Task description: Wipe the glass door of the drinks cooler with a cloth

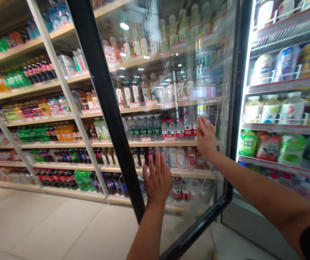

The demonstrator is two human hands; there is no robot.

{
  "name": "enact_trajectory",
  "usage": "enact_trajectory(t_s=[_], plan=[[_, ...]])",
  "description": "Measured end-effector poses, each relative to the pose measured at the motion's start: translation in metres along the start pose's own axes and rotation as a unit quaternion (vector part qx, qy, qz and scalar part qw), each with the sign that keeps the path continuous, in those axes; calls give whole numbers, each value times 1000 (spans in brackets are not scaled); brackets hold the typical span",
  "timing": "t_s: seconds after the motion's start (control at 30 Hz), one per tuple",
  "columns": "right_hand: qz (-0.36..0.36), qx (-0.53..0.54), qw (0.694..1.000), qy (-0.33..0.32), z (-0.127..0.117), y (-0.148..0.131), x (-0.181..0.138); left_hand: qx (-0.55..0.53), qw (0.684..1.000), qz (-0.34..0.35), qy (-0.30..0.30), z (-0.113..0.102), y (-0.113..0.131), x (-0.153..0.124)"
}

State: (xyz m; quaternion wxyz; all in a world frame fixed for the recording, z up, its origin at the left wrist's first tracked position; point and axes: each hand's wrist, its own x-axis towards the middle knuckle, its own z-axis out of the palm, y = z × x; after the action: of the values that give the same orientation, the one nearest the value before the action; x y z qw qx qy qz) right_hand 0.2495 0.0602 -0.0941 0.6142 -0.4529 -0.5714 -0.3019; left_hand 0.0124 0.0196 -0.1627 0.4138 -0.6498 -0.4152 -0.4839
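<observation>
Head view: the door (157, 108) stood open, centred. The left hand (157, 178) spread flat at 6 o'clock, apparently against it; the right hand (206, 138), at 3, was curled, its hold untellable. Uneven pushing could have swung the door.

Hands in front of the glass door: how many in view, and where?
2: the left hand, open, lower, near the left edge of the glass door; the right hand, curled, higher and further right. Neither is hidden.

Bottled drinks (65, 131) on pale shelves (57, 146)
</observation>
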Motion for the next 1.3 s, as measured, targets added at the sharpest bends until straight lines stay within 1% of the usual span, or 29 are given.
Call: enact_trajectory(t_s=[0.1, 0.13, 0.17, 0.2, 0.23, 0.33, 0.37, 0.4, 0.43, 0.53, 0.6, 0.67, 0.77, 0.8, 0.83, 0.87, 0.97, 1.03, 1.1, 1.2, 1.23, 1.3], plan=[[-80, 28, 995, -51, 3, -26, -46, -1, 1000, 0, -4, -2, 1, -1], [-89, 39, 993, -62, 3, -32, -57, -5, 1000, 0, -6, -3, 1, -1], [-88, 48, 993, -64, 4, -38, -61, -9, 1000, -3, -8, -3, 1, -1], [-77, 54, 994, -58, 6, -42, -58, -15, 1000, -5, -9, -2, 1, -2], [-62, 57, 995, -47, 7, -46, -48, -21, 1000, -8, -10, -2, 1, -2], [-31, 58, 998, -19, 11, -55, -3, -24, 1000, -11, -11, -1, 0, -2], [-33, 56, 998, -17, 12, -58, 5, -20, 1000, -10, -12, -1, 0, -2], [-41, 52, 998, -19, 13, -62, 6, -14, 1000, -9, -11, -1, -1, -2], [-55, 50, 997, -25, 13, -65, 1, -9, 1000, -7, -10, -1, -1, -2], [-118, 61, 990, -55, 13, -73, -36, -1, 1000, 3, -6, -1, -1, -2], [-135, 71, 986, -68, 13, -75, -47, 1, 1000, 4, -6, 0, -1, -2], [-112, 70, 990, -52, 15, -77, -33, 0, 1000, -1, -9, 1, -2, -2], [-68, 60, 996, -27, 17, -82, 4, -22, 1000, -15, -17, 3, -3, -2], [-69, 57, 996, -30, 17, -84, 9, -31, 999, -19, -19, 3, -3, -3], [-80, 56, 994, -39, 17, -85, 8, -38, 999, -21, -19, 3, -2, -3], [-99, 59, 992, -52, 16, -85, 0, -40, 999, -21, -18, 3, -2, -3], [-186, 84, 973, -105, 11, -76, -41, -32, 999, -17, -14, 2, -2, -3], [-224, 94, 961, -133, 8, -69, -54, -30, 999, -13, -14, 1, -2, -3], [-220, 88, 963, -127, 8, -66, -41, -27, 1000, -8, -12, 1, -3, -3], [-167, 73, 981, -73, 11, -73, 1, -9, 1000, -2, -9, 2, -4, -3], [-150, 71, 984, -57, 13, -77, 9, -5, 1000, -1, -9, 3, -4, -3], [-136, 73, 987, -47, 14, -84, 9, -6, 1000, -4, -11, 3, -3, -3]])
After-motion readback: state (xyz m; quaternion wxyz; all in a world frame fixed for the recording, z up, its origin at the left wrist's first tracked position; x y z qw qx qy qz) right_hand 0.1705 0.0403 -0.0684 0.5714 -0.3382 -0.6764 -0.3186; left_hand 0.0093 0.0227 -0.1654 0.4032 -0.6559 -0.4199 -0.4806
